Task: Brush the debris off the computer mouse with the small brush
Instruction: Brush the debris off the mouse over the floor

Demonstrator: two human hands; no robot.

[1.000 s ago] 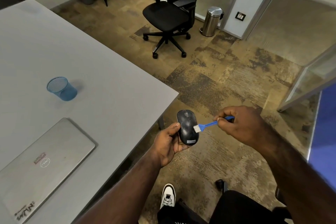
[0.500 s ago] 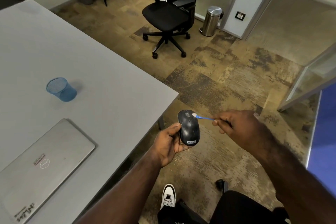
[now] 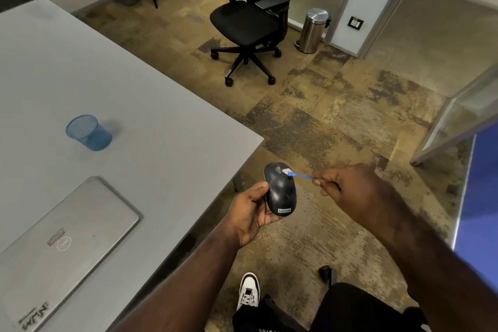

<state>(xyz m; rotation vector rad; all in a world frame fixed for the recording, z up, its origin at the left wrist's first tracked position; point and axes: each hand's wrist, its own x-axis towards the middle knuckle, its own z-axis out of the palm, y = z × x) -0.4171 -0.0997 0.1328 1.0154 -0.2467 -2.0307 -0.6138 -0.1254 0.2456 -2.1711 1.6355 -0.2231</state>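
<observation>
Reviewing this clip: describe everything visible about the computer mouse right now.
The computer mouse is black, oval and glossy, apparently plastic, with a scroll wheel near its far end and a small Lenovo label at its near end. It lies top side up in the left hand, held in the air just off the table corner above the carpet, thumb on its left edge. The white bristles of the small blue brush, held in the right hand, rest on its far right side.

Right hand (image 3: 347, 191) hides the brush (image 3: 299, 175) handle's end.
</observation>
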